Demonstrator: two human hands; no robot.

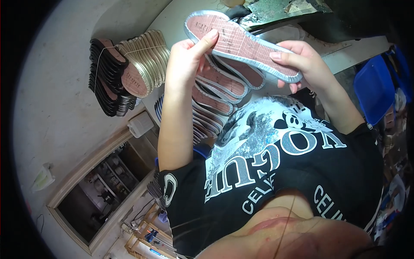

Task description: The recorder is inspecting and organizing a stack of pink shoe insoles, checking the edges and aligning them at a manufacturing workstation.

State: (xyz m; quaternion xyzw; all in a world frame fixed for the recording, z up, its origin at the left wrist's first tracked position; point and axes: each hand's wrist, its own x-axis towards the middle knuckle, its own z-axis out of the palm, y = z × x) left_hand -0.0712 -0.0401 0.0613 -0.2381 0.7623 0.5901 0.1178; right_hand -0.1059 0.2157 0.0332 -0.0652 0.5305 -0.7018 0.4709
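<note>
A shoe sole [241, 43] with a pinkish-red face and a silver rim is held up between both hands, tilted down toward the right. My left hand [189, 56] grips its wider end, thumb pressed on the face. My right hand [302, 60] holds the narrower end, fingers curled under the rim. Below the hands, a fanned pile of similar soles [217, 90] lies on the white table [172, 21].
A tied bundle of black and silver soles [127, 71] stands to the left. A small white box [140, 124] sits under it. A blue bin [375, 86] is at the right. Dark scrap material [276, 11] lies at the table's far edge.
</note>
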